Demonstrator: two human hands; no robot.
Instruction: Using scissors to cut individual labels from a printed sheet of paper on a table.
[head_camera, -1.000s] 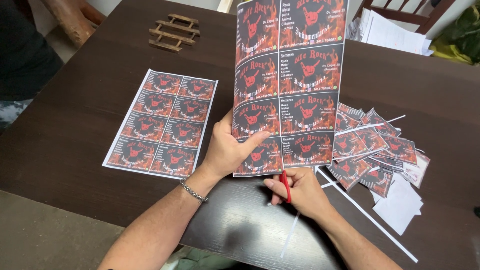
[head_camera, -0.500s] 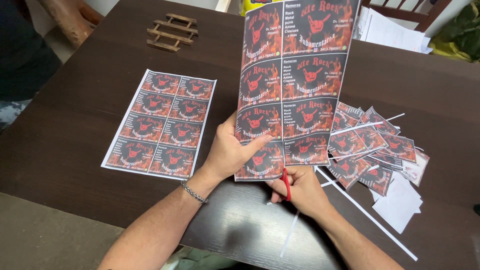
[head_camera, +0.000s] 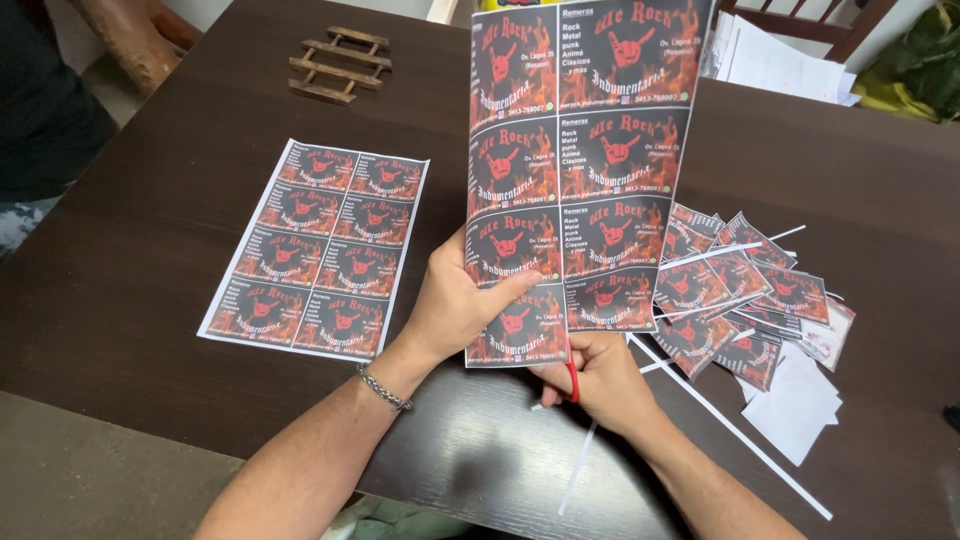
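Dark brown wooden table fills the view. Held upright over its middle: a printed sheet of red-and-black cards, two columns, with a cut running up the centre line from the bottom edge, so the lower left and lower right cards sit slightly offset. Flat on the table to the left, well apart from the hands: a second uncut sheet of the same cards. Right of the held sheet: a loose pile of cut cards, overlapping, with white paper offcuts beside it and thin white trim strips lying across the tabletop. Far edge: small wooden slatted trivet; a stack of white papers at top right. Left hand is closed in a pinch on the lower left part of the held sheet, thumb across the front, fingers behind; metal chain bracelet on the wrist. Right hand sits just under the sheet's bottom edge, curled around red-handled scissors; only the handle shows, blades hidden behind the paper.
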